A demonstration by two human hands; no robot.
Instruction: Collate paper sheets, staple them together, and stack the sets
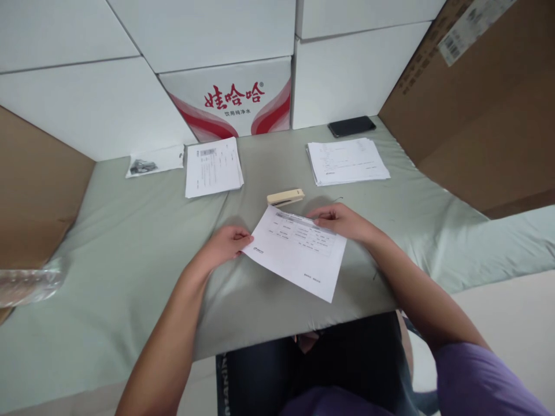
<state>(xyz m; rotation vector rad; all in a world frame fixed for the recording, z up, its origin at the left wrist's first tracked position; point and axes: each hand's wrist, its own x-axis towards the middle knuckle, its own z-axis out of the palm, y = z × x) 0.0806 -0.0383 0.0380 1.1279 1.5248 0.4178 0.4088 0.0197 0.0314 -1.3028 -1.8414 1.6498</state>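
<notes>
White printed paper (pixel 299 251) lies skewed on the pale green cloth of the table (pixel 130 248), near its front edge, with both hands on it. The left hand (pixel 225 242) is curled, fingers pinching the sheet's left corner; the right hand (pixel 340 221) is also curled, fingertips gripping the sheet's top edge. Just beyond the paper, between the hands and apart from them, sits a cream stapler (pixel 285 197). Farther back lie two stacks of printed sheets: one on the left (pixel 212 166), one on the right (pixel 347 160). A dark phone (pixel 351 126) rests behind the right stack, and a small clear bag (pixel 154 160) lies left of the left stack. White boxes line the back, among them a carton with red lettering (pixel 234 104); brown cardboard (pixel 477 104) leans on the right.
</notes>
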